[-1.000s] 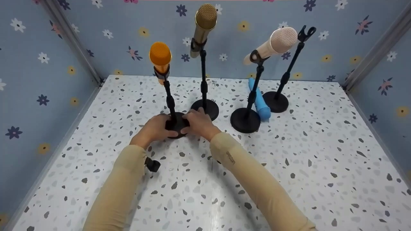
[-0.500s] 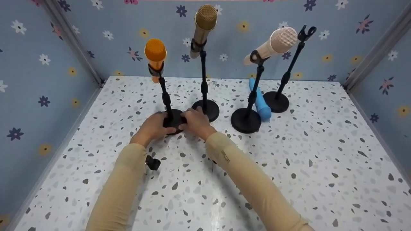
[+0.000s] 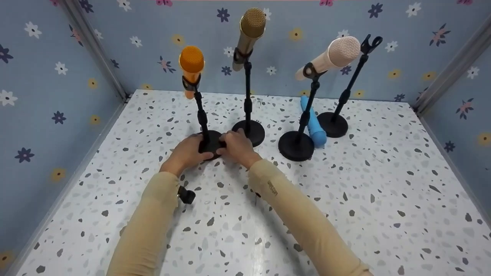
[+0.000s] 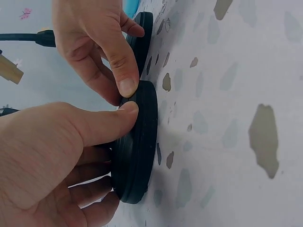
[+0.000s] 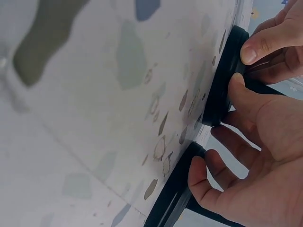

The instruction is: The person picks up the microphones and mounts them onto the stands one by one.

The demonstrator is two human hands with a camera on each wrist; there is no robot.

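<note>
Both hands grip the round black base of a microphone stand (image 3: pixel 202 117) at the left of the table. An orange microphone (image 3: pixel 191 61) sits tilted in the clip at its top. My left hand (image 3: pixel 187 151) curls round the base's left side, thumb laid over the near edge (image 4: pixel 137 142). My right hand (image 3: pixel 238 147) pinches the right side; in the right wrist view its thumb (image 5: pixel 236 85) presses the rim beside the left thumb. Its outer fingers reach the neighbouring base, which belongs to the stand (image 3: pixel 248 105) bearing a gold microphone (image 3: pixel 253 23).
To the right, another stand (image 3: pixel 296 145) carries a pale pink microphone (image 3: pixel 343 51). Behind it a blue microphone (image 3: pixel 316 132) lies on the speckled table (image 3: pixel 345 230). A stand with a bare clip (image 3: pixel 333 123) is at the back right. Flower-patterned walls (image 3: pixel 284 50) enclose the table.
Both hands have shifted the stand with the orange microphone slightly left and away from me, mostly in the first half second. The other stands keep their places; the head view has moved a little.
</note>
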